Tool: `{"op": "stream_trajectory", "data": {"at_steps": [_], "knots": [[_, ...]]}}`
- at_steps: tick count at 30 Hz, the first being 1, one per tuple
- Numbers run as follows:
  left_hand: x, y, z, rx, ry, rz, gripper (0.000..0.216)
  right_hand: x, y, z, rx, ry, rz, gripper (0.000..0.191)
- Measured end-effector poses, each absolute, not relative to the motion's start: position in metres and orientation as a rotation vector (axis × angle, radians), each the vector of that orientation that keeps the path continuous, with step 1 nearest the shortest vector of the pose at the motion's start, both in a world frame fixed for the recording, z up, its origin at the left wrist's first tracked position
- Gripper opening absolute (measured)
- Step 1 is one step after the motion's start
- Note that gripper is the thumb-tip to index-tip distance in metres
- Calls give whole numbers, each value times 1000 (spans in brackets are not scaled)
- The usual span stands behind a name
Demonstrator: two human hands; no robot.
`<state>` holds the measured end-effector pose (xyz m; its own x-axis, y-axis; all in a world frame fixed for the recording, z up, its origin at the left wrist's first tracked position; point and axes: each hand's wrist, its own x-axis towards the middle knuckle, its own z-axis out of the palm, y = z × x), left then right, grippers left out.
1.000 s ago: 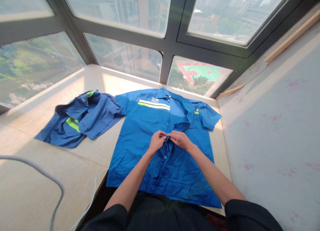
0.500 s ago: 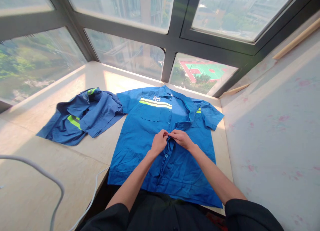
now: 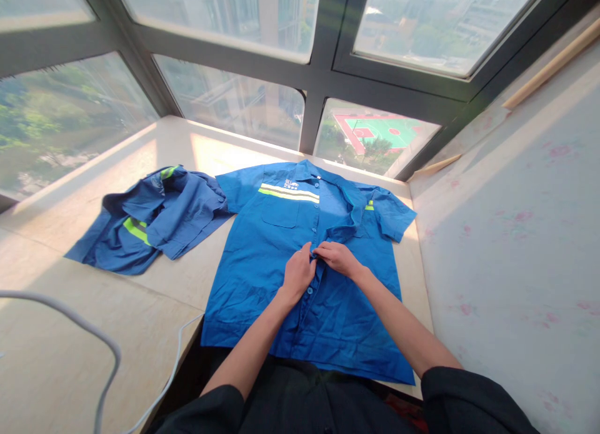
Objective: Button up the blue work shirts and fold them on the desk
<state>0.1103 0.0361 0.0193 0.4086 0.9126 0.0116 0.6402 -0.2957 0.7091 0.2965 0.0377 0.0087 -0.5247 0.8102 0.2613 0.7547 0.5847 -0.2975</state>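
A blue short-sleeved work shirt (image 3: 248,271) lies spread front up, collar toward the window. Yellow-green and silver bands cross its chest. Both hands meet at the middle of the front opening. My left hand (image 3: 299,272) pinches the placket on the button side. My right hand (image 3: 336,257) grips the edge of the other front panel, its fingertips almost touching the left ones. Whatever button lies between the fingers is hidden. Below the hands a button (image 3: 310,291) shows on the placket; above them the upper front hangs open, folded back to the right.
A second blue garment (image 3: 182,215) with yellow-green bands lies crumpled on the pale sill (image 3: 140,315) at left. A grey cable (image 3: 89,331) and a thin white cord (image 3: 179,353) curve at lower left. Window frames (image 3: 323,46) stand behind; a flowered wall (image 3: 510,252) bounds the right.
My left hand has turned a little, its thumb and finger shifting at the placket. My right fingers stay on the panel's edge. The whole view has shifted slightly.
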Motion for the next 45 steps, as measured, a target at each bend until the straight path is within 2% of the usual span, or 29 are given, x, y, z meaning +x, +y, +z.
{"op": "stream_trajectory", "data": {"at_steps": [11, 29, 37, 45], "knots": [[110, 34, 15, 2063, 1330, 555, 50, 299, 48, 14, -1205, -2544, 286, 21], [110, 33, 12, 1938, 1354, 681, 37, 300, 63, 23, -1203, -2704, 386, 21], [111, 32, 6, 1843, 1340, 797, 33, 301, 63, 25, -1208, -2516, 624, 25], [110, 34, 4, 1895, 1338, 804, 26, 301, 66, 27, -1255, -2425, 706, 26]]}}
